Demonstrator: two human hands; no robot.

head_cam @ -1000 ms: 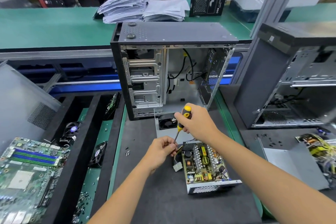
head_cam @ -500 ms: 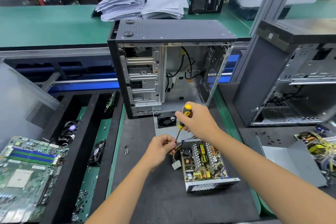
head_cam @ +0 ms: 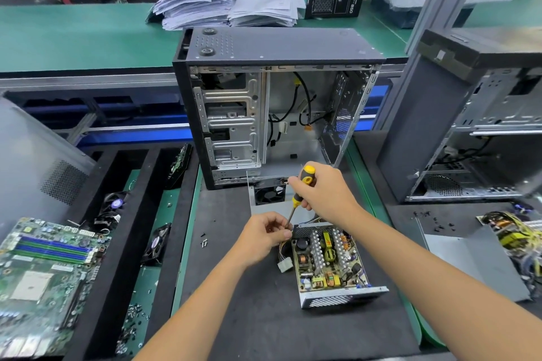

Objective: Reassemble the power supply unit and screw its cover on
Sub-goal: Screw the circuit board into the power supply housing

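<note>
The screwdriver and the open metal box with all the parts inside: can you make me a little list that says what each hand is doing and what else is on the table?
right hand: grips the screwdriver
left hand: fingers pinched at the screwdriver tip
power supply unit: open, circuit board showing
cover: with fan, lies behind the unit
loose screws: on the black mat
computer case: stands open behind

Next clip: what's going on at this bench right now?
A person is working on an opened power supply unit lying on the dark mat, its circuit board exposed. The right hand grips a yellow-and-black screwdriver, tip down at the unit's far left corner. The left hand pinches at the tip there. A fan-fitted metal panel lies behind, before an open computer case.
</note>
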